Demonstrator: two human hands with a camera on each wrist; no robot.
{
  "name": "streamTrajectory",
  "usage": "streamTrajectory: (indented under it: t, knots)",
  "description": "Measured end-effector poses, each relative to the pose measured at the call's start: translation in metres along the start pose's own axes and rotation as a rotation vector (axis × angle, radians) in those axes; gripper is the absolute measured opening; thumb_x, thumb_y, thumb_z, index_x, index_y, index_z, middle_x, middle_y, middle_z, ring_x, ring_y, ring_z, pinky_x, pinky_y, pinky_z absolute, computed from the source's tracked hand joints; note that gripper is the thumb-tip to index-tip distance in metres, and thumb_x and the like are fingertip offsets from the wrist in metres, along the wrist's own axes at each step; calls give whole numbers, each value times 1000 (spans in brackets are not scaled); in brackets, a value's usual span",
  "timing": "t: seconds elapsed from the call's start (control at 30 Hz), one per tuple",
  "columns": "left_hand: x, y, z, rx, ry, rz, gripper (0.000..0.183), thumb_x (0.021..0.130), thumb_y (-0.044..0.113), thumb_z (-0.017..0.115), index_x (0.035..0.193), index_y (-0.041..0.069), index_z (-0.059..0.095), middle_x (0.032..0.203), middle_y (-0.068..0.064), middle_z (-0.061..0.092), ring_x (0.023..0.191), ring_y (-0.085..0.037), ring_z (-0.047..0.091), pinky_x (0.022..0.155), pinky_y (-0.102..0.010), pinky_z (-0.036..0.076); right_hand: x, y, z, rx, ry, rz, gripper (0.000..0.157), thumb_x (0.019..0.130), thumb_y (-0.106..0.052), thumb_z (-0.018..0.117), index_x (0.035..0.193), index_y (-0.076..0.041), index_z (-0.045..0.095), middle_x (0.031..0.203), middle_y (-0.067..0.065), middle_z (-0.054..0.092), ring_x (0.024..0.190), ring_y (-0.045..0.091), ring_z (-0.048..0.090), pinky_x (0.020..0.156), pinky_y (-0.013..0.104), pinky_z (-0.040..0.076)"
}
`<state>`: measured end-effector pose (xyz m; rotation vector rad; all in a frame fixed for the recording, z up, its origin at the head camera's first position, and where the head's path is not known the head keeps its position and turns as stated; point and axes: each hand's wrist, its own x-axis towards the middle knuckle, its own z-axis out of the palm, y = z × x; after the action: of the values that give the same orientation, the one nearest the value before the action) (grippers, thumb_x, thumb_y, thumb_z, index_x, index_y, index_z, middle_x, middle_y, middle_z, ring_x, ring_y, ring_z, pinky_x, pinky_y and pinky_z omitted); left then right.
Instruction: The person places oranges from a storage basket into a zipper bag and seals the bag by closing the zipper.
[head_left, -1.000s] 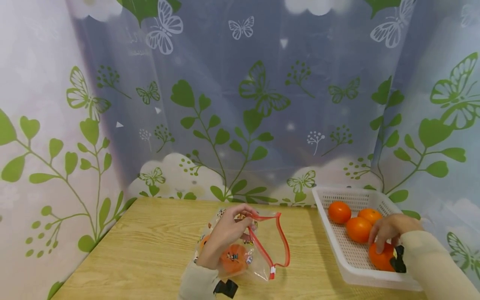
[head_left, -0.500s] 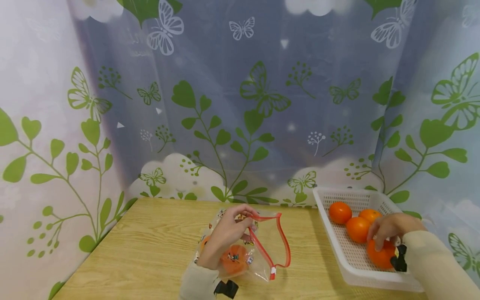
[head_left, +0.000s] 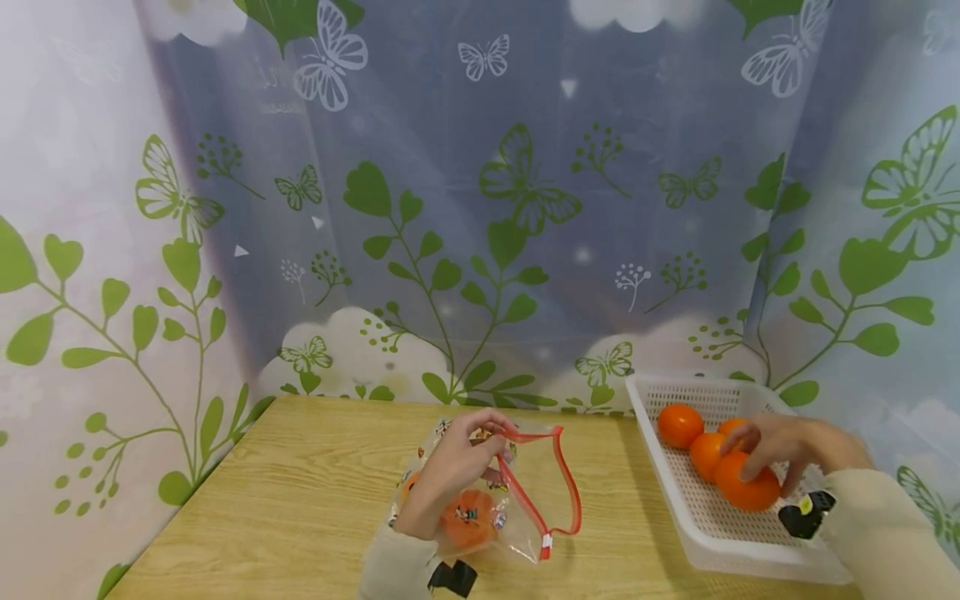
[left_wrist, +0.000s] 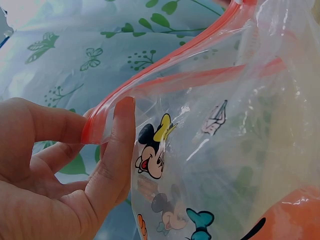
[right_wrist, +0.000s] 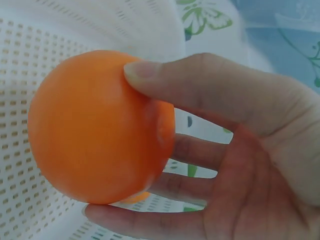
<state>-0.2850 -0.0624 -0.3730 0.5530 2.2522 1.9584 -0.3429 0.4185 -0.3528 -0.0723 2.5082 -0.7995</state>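
Note:
My left hand [head_left: 461,454] pinches the red zip edge of a clear cartoon-printed zip bag [left_wrist: 200,125] lying on the table. The bag's mouth gapes toward the right, and orange fruit [head_left: 467,518] shows through its side. On the right, my right hand [head_left: 798,446] grips an orange [right_wrist: 100,130] over the white basket, thumb on one side and fingers around the other. Several more oranges [head_left: 680,426] sit in the basket, one partly hidden behind the right hand.
The white perforated plastic basket [head_left: 678,525] stands at the table's right side. Wood-grain table [head_left: 300,483] stretches left of the bag. A patterned curtain [head_left: 465,250] hangs close behind and around the table. Black straps [head_left: 452,577] circle both wrists.
My right hand has lifted the gripped orange and shifted it slightly up and left in the head view. The left hand and the bag stay in place.

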Motion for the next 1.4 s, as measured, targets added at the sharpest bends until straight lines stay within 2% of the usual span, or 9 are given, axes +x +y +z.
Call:
streamTrajectory:
  t: [0.23,0.47,0.67,0.87,1.07,1.27,1.4]
  knots:
    - [0,0,1,-1,-6,-4,22,104,7,54,119,7,70,110,-20,66,76,-15,67,62,-35,63,-8,-9,3,-12,20,-99,48,87,-9,78,133,-1,64,144,38,47,111,34,64,71,49,65]
    - [0,1,1,-7,-7,-4,22,104,7,54,120,5,69,110,-21,66,76,-15,67,62,-34,63,-13,-19,8,-29,76,-210,52,86,-12,80,134,0,65,134,29,60,102,27,66,66,44,65]
    - [0,0,1,-8,-8,-6,22,104,7,54,121,3,68,108,-21,66,76,-14,67,62,-33,63,-19,-29,16,-24,105,-325,53,87,-13,80,135,1,64,134,31,59,98,26,66,66,40,63]
    - [0,0,1,-10,-8,-8,23,105,8,54,122,3,67,108,-21,66,77,-14,67,62,-32,62,-24,-43,26,-45,133,-447,54,85,-12,80,133,3,64,129,31,64,107,35,66,69,34,62]
    - [0,1,1,-13,-12,-5,22,105,7,53,122,2,68,111,-22,65,79,-18,68,62,-32,62,-27,-56,34,-155,224,-512,49,83,-19,83,128,-5,70,133,27,65,114,46,66,80,32,57]
    - [0,1,1,-17,-10,-8,22,105,8,53,122,3,68,109,-20,65,81,-20,68,62,-32,62,-34,-67,41,-122,260,-556,51,85,-19,83,132,-5,69,124,20,71,107,33,68,76,29,56]
    - [0,0,1,-10,-8,-6,22,105,8,53,121,3,68,109,-20,65,81,-21,69,62,-32,62,-37,-74,48,-84,278,-615,45,87,-17,81,129,-8,70,126,20,70,103,26,67,75,27,56]
